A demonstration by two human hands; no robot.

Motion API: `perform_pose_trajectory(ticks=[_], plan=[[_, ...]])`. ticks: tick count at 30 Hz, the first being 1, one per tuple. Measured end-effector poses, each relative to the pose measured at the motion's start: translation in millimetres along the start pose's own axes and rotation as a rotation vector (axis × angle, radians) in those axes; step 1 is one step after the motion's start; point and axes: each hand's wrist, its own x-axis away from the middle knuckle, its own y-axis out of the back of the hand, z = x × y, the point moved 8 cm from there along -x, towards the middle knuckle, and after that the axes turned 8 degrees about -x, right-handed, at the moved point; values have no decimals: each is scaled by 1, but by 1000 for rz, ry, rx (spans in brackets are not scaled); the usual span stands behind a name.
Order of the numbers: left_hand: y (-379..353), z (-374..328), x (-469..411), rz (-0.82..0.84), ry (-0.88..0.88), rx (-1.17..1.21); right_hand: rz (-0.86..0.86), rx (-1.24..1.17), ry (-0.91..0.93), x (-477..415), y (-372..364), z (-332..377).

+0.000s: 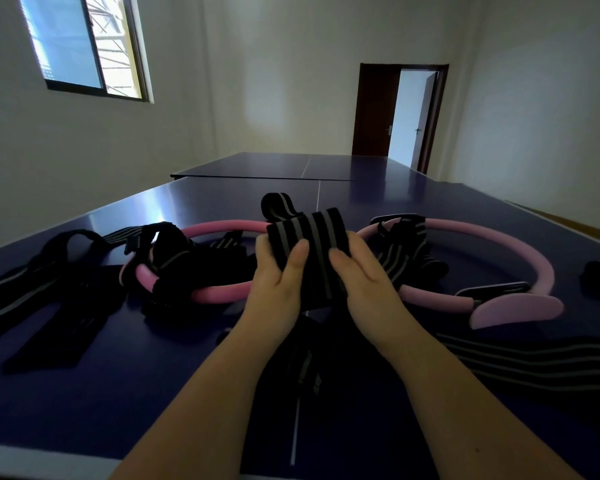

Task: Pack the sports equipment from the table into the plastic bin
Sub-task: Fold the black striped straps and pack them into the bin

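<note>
Both hands are gripping a black wrap with grey stripes (pixel 309 244) above the blue table (pixel 84 393) — the left hand (pixel 278 282) pinching its left edge, the right hand (pixel 361 275) curling round its right edge. More striped straps (pixel 534 365) (some tangled) are lying around two pink rings (pixel 222 292) (pixel 520 251) — one ring on each side of the wrap.

Two pink Pilates rings: left ring (pixel 222 226) at nine o'clock of centre, right ring (pixel 542 275) at three. At least six black grey-striped elastic wraps (pixel 309 230); the piles blur the count. One table-tennis table (pixel 153 393), one window (pixel 84 46), one door (pixel 374 109).
</note>
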Motion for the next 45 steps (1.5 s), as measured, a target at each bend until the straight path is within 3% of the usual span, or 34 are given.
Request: perform_pose_trajectory(ticks=[7,10,13,16,19,23,28,31,35,38,42,45], plan=[[27,-13,-7,-257,-92,175,111,187,87,0,-13,2],[17,-11,-10,-136,-68,301,-2,112,155,-1,-4,10],[-3,-4,-8,27,13,243,-197,21,247,-4,20,20],[-15,12,-11,90,223,248,-190,-137,344,-5,31,25],[-23,19,-12,167,354,359,-189,-195,313,-8,31,18],[-24,19,-6,253,187,111,-91,-270,223,-9,22,13],[-2,6,-15,24,13,84,-66,-171,78,-15,15,15],[18,1,-18,-142,-53,116,-24,76,104,-12,7,14],[17,-11,-11,-147,-151,26,-140,202,127,-9,18,14],[7,-3,-10,-34,-50,140,-190,170,152,-8,23,18],[-8,20,-9,56,232,228,-226,156,238,-3,24,20],[-15,22,-4,103,316,293,-270,42,273,-4,30,21]])
